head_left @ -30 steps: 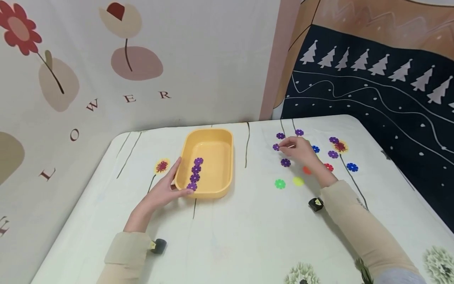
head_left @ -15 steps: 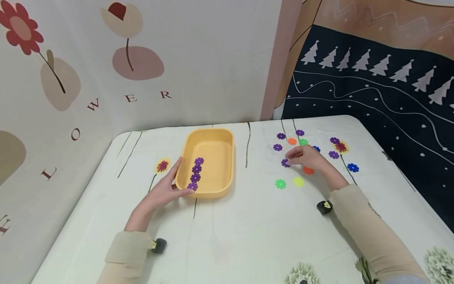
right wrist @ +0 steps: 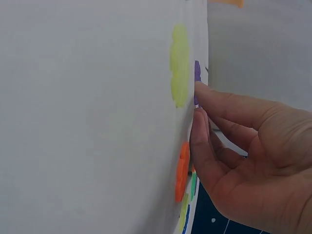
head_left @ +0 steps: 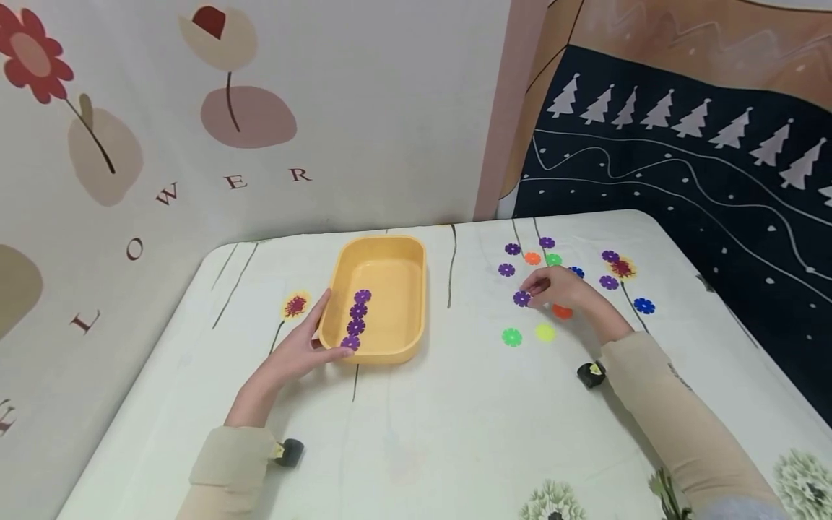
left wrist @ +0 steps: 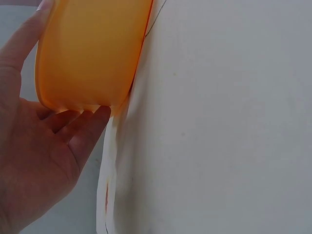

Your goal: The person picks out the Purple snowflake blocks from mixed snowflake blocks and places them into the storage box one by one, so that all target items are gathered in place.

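Purple flower disc [head_left: 521, 298] lies flat on the white tablecloth [head_left: 422, 433], to the right of a yellow tray [head_left: 416, 289], among scattered discs: orange [head_left: 562, 312], yellow-green [head_left: 544, 332], green [head_left: 511, 336], blue [head_left: 643, 305] and more purple. The right hand [head_left: 564, 289] reaches in from the right, thumb and forefinger closing on the disc's edge; in the right wrist view the fingertips [right wrist: 201, 90] pinch its thin rim [right wrist: 197, 73], likely because a flat piece can only be lifted by its edge. The left hand [head_left: 295, 350] rests against the tray's near left corner, fingers fairly straight along its wall, apparently steadying it. Four purple discs [head_left: 356, 318] already lie in a row inside.
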Action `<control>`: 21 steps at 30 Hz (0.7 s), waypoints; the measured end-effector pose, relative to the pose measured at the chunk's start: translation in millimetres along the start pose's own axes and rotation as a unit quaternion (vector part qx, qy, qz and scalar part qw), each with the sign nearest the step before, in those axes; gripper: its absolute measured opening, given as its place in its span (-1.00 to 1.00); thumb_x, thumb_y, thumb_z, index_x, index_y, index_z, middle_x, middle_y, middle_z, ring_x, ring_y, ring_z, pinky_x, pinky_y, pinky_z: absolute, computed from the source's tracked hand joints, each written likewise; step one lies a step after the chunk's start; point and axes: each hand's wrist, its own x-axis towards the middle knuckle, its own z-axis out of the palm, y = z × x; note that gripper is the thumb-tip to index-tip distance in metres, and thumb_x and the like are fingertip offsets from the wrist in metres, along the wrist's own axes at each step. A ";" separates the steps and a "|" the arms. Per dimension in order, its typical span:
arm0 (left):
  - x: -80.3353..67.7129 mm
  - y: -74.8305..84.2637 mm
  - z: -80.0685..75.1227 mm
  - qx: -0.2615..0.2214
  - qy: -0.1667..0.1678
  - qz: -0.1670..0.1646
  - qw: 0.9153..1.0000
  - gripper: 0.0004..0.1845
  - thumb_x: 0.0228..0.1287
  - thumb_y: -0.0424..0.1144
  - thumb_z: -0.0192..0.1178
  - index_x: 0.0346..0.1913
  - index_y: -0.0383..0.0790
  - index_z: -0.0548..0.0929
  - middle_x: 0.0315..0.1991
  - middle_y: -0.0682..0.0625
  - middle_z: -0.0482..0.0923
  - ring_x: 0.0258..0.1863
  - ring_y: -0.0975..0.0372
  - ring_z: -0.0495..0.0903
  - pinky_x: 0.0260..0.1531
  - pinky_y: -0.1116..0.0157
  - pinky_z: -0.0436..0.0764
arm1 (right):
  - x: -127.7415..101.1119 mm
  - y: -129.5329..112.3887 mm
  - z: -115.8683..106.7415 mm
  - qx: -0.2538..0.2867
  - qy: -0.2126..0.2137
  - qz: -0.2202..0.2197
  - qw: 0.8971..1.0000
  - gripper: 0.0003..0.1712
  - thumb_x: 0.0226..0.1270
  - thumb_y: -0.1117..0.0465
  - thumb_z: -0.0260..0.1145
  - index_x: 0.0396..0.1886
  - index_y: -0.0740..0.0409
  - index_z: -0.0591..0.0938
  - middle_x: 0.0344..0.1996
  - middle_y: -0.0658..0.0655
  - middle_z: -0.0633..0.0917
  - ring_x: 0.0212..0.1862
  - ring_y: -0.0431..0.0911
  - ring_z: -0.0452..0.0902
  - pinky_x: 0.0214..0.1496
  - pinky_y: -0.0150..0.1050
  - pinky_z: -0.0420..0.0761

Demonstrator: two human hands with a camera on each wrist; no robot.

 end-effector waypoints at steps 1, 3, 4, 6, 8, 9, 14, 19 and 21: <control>0.3 -0.1 0.5 0.000 -0.001 -0.002 1.000 0.23 0.18 -0.02 0.44 0.62 0.02 -0.31 0.62 -0.29 -0.20 0.51 -0.20 0.15 0.36 -0.09 0.44 | 0.3 0.2 -0.2 -0.001 0.000 0.002 1.000 -0.65 0.29 0.31 0.39 0.07 0.24 0.64 -0.06 0.22 0.64 -0.03 0.03 0.47 0.05 -0.24 0.53; 0.9 -0.1 0.9 -0.001 -0.003 -0.006 1.000 0.23 0.18 -0.01 0.43 0.62 0.03 -0.32 0.62 -0.27 -0.21 0.52 -0.20 0.12 0.37 -0.09 0.43 | 0.7 0.1 -0.4 -0.002 0.002 0.005 1.000 -0.66 0.28 0.32 0.40 0.05 0.24 0.63 -0.07 0.22 0.63 -0.03 0.03 0.48 0.08 -0.22 0.53; 0.8 0.1 0.8 -0.001 -0.004 -0.007 1.000 0.23 0.18 -0.01 0.43 0.62 0.04 -0.33 0.63 -0.27 -0.22 0.53 -0.20 0.11 0.37 -0.10 0.42 | 1.2 -0.1 -0.2 0.000 0.003 0.005 1.000 -0.66 0.28 0.33 0.40 0.04 0.24 0.62 -0.07 0.23 0.63 -0.03 0.03 0.48 0.09 -0.20 0.54; 0.4 -0.3 0.0 0.000 -0.003 -0.013 1.000 0.24 0.18 0.00 0.43 0.62 0.06 -0.33 0.63 -0.25 -0.23 0.54 -0.20 0.07 0.38 -0.11 0.40 | 2.0 -0.8 0.1 0.002 0.003 0.004 1.000 -0.66 0.28 0.32 0.41 0.03 0.25 0.60 -0.06 0.23 0.63 -0.02 0.04 0.49 0.12 -0.17 0.55; -0.3 -0.8 -1.8 0.002 -0.002 -0.014 1.000 0.24 0.18 0.00 0.43 0.62 0.06 -0.33 0.63 -0.25 -0.23 0.54 -0.20 0.06 0.38 -0.11 0.40 | 3.4 -1.2 0.5 0.008 0.004 0.001 1.000 -0.67 0.27 0.33 0.41 0.01 0.25 0.59 -0.05 0.24 0.62 -0.01 0.05 0.50 0.15 -0.15 0.56; -0.6 -1.1 -2.6 0.004 -0.002 -0.013 1.000 0.24 0.18 0.00 0.43 0.62 0.05 -0.34 0.63 -0.25 -0.23 0.54 -0.21 0.06 0.38 -0.11 0.40 | 4.0 -1.3 0.6 0.011 0.004 0.000 1.000 -0.68 0.27 0.32 0.41 0.00 0.25 0.59 -0.05 0.24 0.62 -0.01 0.05 0.50 0.15 -0.14 0.56; -0.3 -1.3 -4.3 0.003 -0.004 -0.006 1.000 0.23 0.19 -0.04 0.43 0.62 0.01 -0.34 0.62 -0.28 -0.23 0.53 -0.22 0.09 0.37 -0.11 0.41 | 6.9 1.5 0.0 0.026 0.008 0.006 1.000 -0.70 0.27 0.32 0.41 -0.03 0.22 0.58 -0.05 0.22 0.61 -0.01 0.04 0.50 0.16 -0.14 0.56; 2.1 -0.8 -2.3 -0.003 -0.009 0.004 1.000 0.24 0.18 -0.03 0.43 0.62 -0.02 -0.34 0.62 -0.30 -0.23 0.53 -0.22 0.07 0.37 -0.11 0.42 | 7.9 6.8 -3.2 0.034 0.005 0.005 0.999 -0.73 0.31 0.29 0.38 -0.02 0.23 0.60 -0.08 0.21 0.63 -0.05 0.02 0.50 0.10 -0.21 0.56; 3.4 -0.9 -1.0 -0.005 -0.010 0.005 1.000 0.25 0.18 -0.01 0.43 0.62 -0.02 -0.34 0.62 -0.29 -0.24 0.54 -0.22 0.06 0.37 -0.10 0.41 | 6.9 7.3 -5.3 0.047 0.002 0.008 0.999 -0.74 0.34 0.28 0.35 -0.02 0.24 0.60 -0.11 0.20 0.64 -0.09 -0.02 0.51 0.03 -0.27 0.58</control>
